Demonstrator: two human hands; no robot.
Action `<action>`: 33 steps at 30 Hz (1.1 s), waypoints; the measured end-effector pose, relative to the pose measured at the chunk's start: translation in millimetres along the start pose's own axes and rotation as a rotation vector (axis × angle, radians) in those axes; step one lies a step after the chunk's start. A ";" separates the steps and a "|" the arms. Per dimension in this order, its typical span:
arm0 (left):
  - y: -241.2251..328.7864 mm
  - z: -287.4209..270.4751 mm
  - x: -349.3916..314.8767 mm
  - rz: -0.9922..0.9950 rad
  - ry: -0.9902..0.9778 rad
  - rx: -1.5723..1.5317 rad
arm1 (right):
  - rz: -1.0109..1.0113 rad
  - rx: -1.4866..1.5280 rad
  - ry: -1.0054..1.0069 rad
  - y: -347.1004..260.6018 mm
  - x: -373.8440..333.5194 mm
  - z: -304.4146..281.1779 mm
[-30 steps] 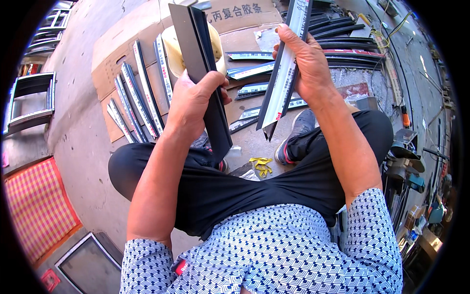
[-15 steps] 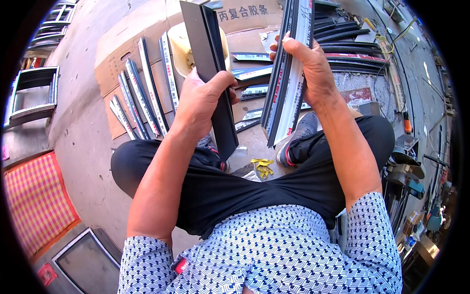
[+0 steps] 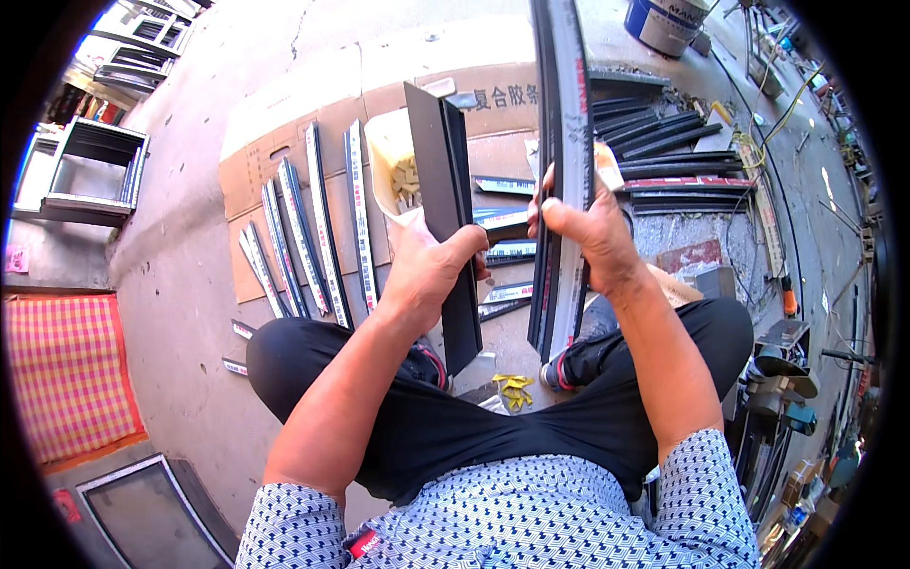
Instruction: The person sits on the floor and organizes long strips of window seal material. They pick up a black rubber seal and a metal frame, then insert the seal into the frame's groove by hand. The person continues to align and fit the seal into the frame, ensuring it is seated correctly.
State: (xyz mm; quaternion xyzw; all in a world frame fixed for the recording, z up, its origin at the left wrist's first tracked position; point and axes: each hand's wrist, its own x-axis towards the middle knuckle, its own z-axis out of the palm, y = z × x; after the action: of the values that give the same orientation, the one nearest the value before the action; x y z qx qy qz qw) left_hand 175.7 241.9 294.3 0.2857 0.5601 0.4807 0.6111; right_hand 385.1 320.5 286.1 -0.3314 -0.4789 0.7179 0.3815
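Note:
My left hand [image 3: 419,264] is closed round a short, dark grey metal profile [image 3: 438,166], its thumb lying across the near face. My right hand [image 3: 599,235] grips a longer dark profile [image 3: 566,114] with a whitish face and red print, its thumb pressed on that face. Both profiles stand nearly upright side by side, with a narrow gap between them. Behind the left one is a cream plastic tub [image 3: 387,156] with small pale yellowish pieces in it. Some fingers of each hand are hidden behind the profiles.
Several film-covered strips [image 3: 327,223] lie fanned on flattened cardboard [image 3: 248,156]. More dark profiles [image 3: 664,133] are piled at the right. Yellow scraps [image 3: 513,391] lie between my feet. A bucket [image 3: 664,24] stands far right, and dark frames [image 3: 95,171] stand far left.
The view has shifted, so the scene sits lower and farther right. My right hand has come nearer to me and to my left hand, and its profile has turned more upright. Both grips remain.

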 end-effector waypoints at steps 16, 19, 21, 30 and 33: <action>6.7 -7.4 0.2 0.049 0.070 -0.178 | 0.128 -0.203 -0.060 1.7 -10.7 8.3; 7.2 -7.1 2.1 0.073 0.105 -0.181 | 0.094 -0.208 -0.114 -2.0 -13.5 13.4; 7.1 -10.8 3.0 0.072 0.106 -0.178 | 0.115 -0.155 -0.155 -6.5 -14.3 18.6; 7.5 -9.8 5.7 0.079 0.120 -0.310 | 0.179 -0.126 -0.332 -9.3 -22.7 28.5; 8.7 -12.5 2.5 0.082 0.053 -0.399 | 0.214 -0.085 -0.371 -4.7 -25.0 32.0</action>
State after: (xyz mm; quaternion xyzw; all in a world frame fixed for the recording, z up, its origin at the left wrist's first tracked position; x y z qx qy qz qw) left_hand 161.1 245.1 298.4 0.1687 0.4574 0.6140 0.6207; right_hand 371.5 286.2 303.6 -0.2582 -0.5328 0.7821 0.1943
